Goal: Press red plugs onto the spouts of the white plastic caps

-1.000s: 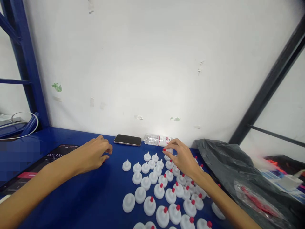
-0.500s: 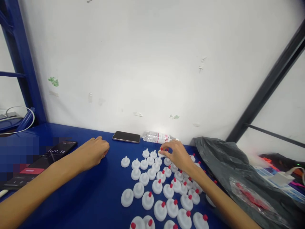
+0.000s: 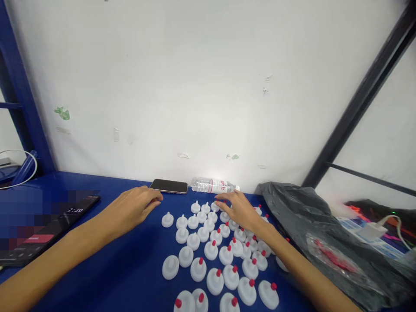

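White nozzle caps (image 3: 211, 249), many tipped red, stand in rows on the blue tabletop (image 3: 130, 277), and the far rows lie directly under and just ahead of the right hand (image 3: 238, 209), whose grip is spread flat and holds nothing. The left hand (image 3: 131, 208), also loosely open and empty, rests to their left, farther from them.

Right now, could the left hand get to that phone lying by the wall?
Probably yes. The left hand lies on the blue table, its fingertips just short of the phone, with only bare surface between them.
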`<state>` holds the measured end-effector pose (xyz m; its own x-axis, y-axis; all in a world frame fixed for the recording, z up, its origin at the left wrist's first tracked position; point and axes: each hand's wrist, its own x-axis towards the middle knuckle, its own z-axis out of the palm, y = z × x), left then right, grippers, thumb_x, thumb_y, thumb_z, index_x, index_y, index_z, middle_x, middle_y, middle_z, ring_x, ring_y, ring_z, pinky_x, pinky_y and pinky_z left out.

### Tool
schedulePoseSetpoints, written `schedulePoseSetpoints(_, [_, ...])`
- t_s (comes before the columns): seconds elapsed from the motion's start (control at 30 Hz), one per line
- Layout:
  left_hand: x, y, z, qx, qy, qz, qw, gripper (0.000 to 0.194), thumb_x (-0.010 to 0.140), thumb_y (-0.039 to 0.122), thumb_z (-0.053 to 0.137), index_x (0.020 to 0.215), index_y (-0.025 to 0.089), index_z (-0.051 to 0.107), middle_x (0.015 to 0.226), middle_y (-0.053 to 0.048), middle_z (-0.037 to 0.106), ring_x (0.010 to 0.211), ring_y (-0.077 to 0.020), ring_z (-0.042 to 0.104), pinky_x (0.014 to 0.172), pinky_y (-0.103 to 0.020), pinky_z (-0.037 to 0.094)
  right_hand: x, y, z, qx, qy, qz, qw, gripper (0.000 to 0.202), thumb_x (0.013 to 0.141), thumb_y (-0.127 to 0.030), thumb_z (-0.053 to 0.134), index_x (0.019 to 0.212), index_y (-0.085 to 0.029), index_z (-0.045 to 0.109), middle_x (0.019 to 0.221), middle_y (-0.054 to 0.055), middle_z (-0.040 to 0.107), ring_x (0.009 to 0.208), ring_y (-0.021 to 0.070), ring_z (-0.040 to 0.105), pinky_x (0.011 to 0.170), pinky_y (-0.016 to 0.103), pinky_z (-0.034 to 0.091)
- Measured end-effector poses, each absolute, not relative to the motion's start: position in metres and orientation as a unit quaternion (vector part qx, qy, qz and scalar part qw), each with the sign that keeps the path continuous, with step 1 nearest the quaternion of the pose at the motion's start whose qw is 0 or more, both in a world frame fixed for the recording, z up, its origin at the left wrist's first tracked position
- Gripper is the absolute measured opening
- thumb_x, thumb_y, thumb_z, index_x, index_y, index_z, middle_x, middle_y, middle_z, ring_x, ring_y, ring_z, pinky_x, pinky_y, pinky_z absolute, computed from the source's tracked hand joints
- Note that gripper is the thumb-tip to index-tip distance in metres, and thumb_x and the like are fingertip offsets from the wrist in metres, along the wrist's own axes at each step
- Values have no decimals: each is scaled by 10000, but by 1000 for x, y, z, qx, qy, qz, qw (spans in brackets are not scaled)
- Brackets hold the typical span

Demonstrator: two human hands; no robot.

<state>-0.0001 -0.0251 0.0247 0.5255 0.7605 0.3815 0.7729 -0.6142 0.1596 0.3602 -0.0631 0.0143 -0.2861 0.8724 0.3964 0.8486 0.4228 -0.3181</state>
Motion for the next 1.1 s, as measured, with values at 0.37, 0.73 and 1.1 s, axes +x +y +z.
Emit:
schedulePoseSetpoints(0.37, [30, -53, 32, -840, -411, -340, -99, 348, 994, 513, 533, 953, 247, 754, 895, 0, 793, 720, -180, 676, 682, -285, 507, 352, -81, 32, -484, -822, 99, 281, 167, 1023, -369, 626, 958, -250, 723, 1018, 29, 780, 985, 248, 691, 913, 399, 519])
schedulePoseSetpoints(0.73, [51, -80, 31, -829, -344, -405, -175, 230, 990, 408, 609, 992, 288, 805, 983, 24, 815, 853, -159, 733, 743, -241, 553, 301, -127, 41, -470, -836, 98, 265, 177, 1076, -384, 567, 1194, -260, 524, 1067, 23, 727, 845, 184, 698, 730, 298, 510])
schedulePoseSetpoints(1.1, [63, -90, 15, -857, -275, -385, -206, 188, 1002, 310, 613, 1015, 271, 796, 903, 27, 780, 697, -101, 663, 542, -192, 440, 291, -133, 31, -429, -866, -25, 257, 404, 935, -540, 715, 1119, -243, 512, 983, 23, 736, 752, 205, 709, 657, 301, 512])
